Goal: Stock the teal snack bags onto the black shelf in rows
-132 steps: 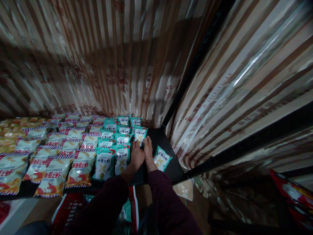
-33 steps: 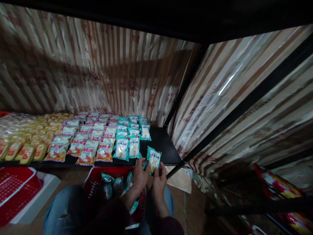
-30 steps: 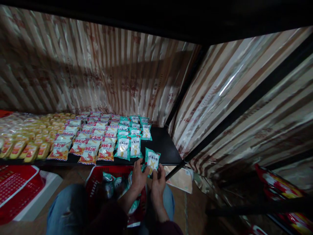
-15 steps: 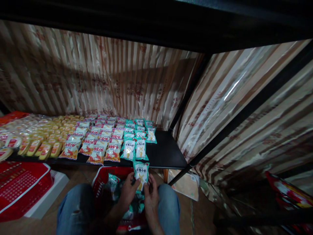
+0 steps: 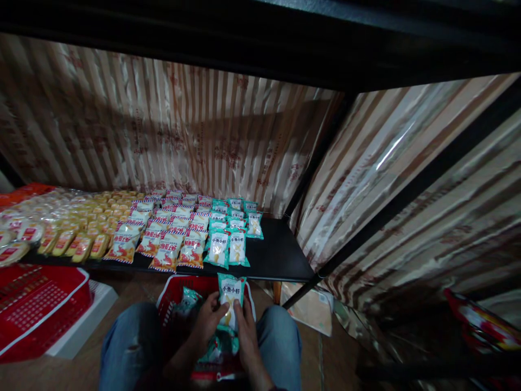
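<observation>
Between my knees, both hands hold one teal-and-white snack bag [image 5: 232,293] upright, its printed front facing me. My left hand [image 5: 210,317] grips its left edge with the thumb across the front. My right hand [image 5: 245,324] is closed on the lower right edge. Below them a red basket [image 5: 165,304] holds several more teal bags [image 5: 220,346]. Just ahead, on the black shelf [image 5: 280,255], similar teal bags [image 5: 237,247] stand in rows. To their left are rows of orange-and-white snack bags [image 5: 166,251].
Yellow wrapped cakes [image 5: 81,247] and pale round packs [image 5: 14,252] cover the shelf's left part. A second red basket [image 5: 44,309] and a white box [image 5: 87,326] are on the floor at left. A black post [image 5: 345,247] slants at right. Another dark shelf [image 5: 244,49] hangs overhead.
The held teal bag has come slightly down and toward me, away from the shelf's front edge. Both hands keep hold of it. The view has shifted slightly.
</observation>
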A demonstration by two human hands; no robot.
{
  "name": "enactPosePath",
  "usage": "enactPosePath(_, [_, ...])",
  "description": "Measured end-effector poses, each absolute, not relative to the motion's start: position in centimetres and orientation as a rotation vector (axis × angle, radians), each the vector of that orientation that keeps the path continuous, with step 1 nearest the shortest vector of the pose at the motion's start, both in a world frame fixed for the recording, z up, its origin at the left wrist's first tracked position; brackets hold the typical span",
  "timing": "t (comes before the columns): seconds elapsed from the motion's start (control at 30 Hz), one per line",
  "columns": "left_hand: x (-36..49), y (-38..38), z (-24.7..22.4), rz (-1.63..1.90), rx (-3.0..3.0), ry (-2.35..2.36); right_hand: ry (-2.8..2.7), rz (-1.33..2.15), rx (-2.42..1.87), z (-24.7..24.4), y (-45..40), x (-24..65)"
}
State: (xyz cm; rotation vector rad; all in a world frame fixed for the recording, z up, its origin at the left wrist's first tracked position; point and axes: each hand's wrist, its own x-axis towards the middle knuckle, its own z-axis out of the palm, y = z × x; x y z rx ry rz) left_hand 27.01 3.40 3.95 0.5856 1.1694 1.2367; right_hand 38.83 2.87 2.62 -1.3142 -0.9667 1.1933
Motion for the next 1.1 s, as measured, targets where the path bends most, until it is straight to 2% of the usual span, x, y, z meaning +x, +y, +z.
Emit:
enactPosePath(0.23, [26.1,3.3,4.4,1.175,0.582,1.176,-0.983,1.348,-1.325,3.6,2.6,38.5])
enactPosePath(0.43, [26.3,3.1,3.5,1.246,0.599,1.241,-1.055,1.257,-1.347,3.1,2.8,38.3])
enactPosePath(0.77, [25.5,2.7,5.8,1.243,0.82,1.517,-1.216,1.036,-1.455,3.5,2.2,38.2])
enactPosePath(1.1, [27.4,2.9,4.6,1.256,0.726,1.349,-1.225,0.875,-1.477,3.8,2.2,39.3])
